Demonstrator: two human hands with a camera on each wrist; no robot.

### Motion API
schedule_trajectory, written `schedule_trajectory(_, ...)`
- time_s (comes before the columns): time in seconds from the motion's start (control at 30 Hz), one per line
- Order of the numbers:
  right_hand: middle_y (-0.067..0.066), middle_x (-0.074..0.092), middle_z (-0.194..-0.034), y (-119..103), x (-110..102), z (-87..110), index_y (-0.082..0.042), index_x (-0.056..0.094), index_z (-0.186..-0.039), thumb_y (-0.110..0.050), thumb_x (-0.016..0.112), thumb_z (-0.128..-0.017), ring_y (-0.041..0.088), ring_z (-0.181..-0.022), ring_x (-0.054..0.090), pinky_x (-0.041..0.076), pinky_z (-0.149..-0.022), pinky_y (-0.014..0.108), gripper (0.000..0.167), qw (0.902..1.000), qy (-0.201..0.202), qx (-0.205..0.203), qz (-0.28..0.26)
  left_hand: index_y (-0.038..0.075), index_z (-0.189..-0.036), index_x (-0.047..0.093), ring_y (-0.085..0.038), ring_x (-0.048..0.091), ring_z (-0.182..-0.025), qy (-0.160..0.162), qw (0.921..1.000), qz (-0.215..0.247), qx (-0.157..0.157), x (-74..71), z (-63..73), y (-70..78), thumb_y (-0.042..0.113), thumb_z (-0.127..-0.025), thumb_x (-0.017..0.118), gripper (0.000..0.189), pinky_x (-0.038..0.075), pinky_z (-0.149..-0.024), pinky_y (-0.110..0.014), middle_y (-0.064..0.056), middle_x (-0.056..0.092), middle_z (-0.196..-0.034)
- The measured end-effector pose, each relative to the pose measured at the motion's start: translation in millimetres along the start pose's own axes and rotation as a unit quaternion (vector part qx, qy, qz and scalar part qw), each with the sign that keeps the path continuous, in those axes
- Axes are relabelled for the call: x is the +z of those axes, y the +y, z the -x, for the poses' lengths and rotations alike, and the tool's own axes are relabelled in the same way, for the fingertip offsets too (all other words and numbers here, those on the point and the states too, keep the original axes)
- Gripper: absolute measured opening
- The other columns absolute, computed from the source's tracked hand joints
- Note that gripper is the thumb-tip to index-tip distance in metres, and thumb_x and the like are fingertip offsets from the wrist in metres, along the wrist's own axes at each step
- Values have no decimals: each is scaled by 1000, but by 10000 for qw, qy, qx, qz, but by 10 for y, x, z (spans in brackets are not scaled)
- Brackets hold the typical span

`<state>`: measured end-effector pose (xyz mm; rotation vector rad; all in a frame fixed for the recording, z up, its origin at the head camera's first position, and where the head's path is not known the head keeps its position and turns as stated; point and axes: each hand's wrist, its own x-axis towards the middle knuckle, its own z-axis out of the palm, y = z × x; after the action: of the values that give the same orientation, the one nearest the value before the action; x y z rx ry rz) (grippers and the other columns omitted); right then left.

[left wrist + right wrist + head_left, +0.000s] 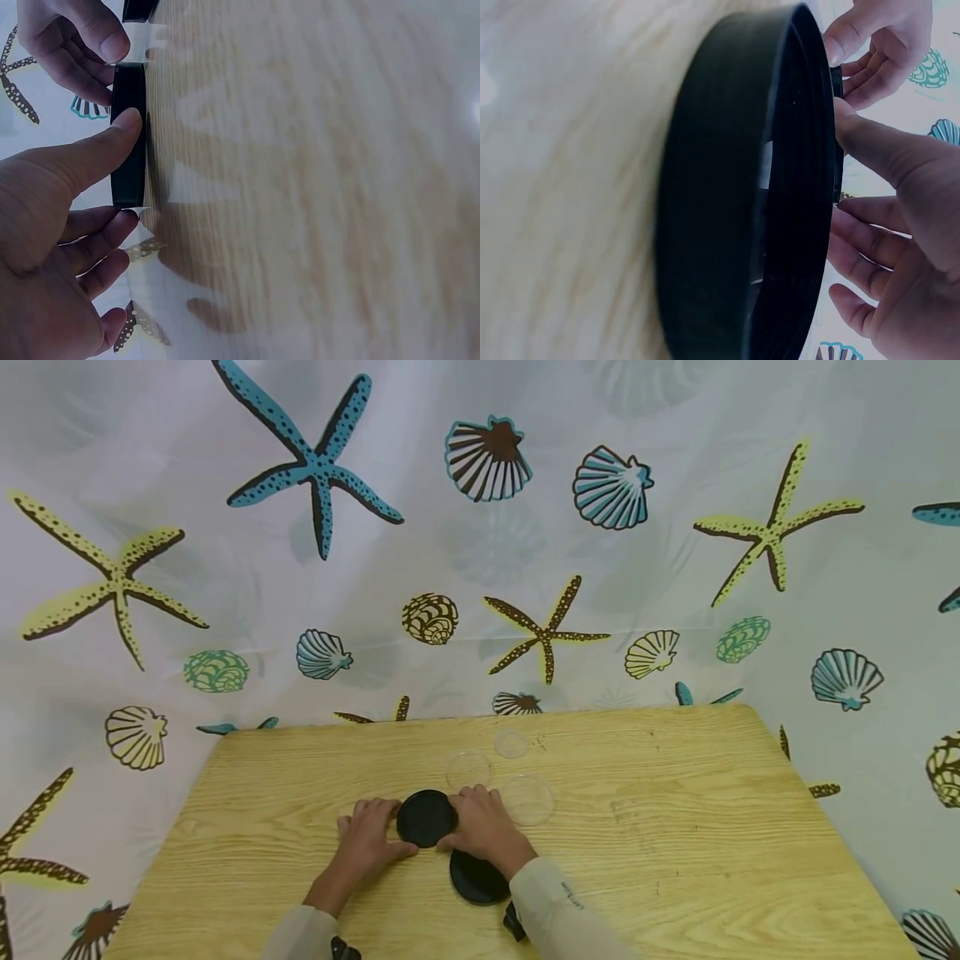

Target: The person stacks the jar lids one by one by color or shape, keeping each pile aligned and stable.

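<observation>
Pale sleeves [561, 906] stretch over a wood-grain table [720, 827], and between their two hands sits a round black lid [427, 819]. The left hand [369, 839] pinches its left edge with thumb and fingertips; the right hand [483, 827] pinches the opposite edge likewise. Whether it touches the wood, I can't tell. Another black round piece [477, 881] lies just beside it, partly under the right wrist; three clear discs [528, 800] lie near the right hand.
</observation>
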<state>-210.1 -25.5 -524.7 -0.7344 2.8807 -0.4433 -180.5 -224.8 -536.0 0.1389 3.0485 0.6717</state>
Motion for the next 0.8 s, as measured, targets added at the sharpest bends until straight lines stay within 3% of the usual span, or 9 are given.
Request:
schedule_trajectory(0.5,2,63,-116,-43,-28,23,-12,61,-125,-47,73,-79,20,-104,54,39,-86,36,60,9999,118,-6,35,4,-126,55,-32,43,-118,-200,9997,74,-99,-44,8,45,36,-71,83,69,27,-88,-53,-13,60,-123)
schedule_trajectory(0.8,3,62,-119,-21,-55,18,-11,60,-126,-47,73,-80,20,-106,54,39,-87,36,60,9999,144,-42,-47,3,-125,56,-32,43,-119,-140,9998,120,-65,-78,0,71,35,-70,83,70,27,-90,-54,-13,60,-123)
